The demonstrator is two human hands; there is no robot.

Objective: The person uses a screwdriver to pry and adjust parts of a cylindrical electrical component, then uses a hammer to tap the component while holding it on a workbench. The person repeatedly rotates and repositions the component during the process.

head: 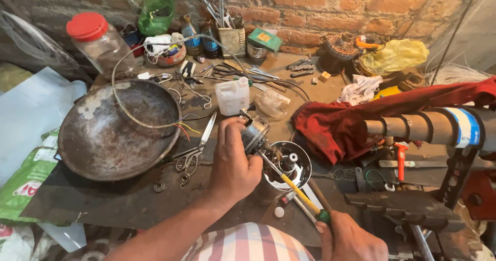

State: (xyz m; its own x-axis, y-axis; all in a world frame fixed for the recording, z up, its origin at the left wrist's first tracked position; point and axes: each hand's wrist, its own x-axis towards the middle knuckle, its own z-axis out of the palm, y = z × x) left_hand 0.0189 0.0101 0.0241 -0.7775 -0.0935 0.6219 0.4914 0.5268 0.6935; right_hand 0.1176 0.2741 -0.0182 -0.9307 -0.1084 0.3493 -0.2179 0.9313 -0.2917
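Nearest, the right hand point(351, 238) closes its fingers on a yellow-shafted screwdriver point(294, 191) reaching the small motor point(254, 134) gripped in the left hand point(232, 163), scissors point(195, 150) and a rusty pan point(119, 129) crowding left, red cloth point(336, 126) right, a white bottle point(232, 96) beyond on the cluttered tabletop point(113, 199).

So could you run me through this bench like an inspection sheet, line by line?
Surface: dark bench, worn and crowded.
Job's things: left hand grips a small round metal part; right hand holds a yellow-shafted screwdriver pointed at it, above a shiny metal housing.
Clutter: rusty pan, scissors, white bottle, red-lidded jar, red cloth.
Hands: both closed on their items.
Cables: grey wire looping over the pan.
Surroundings: brick wall.
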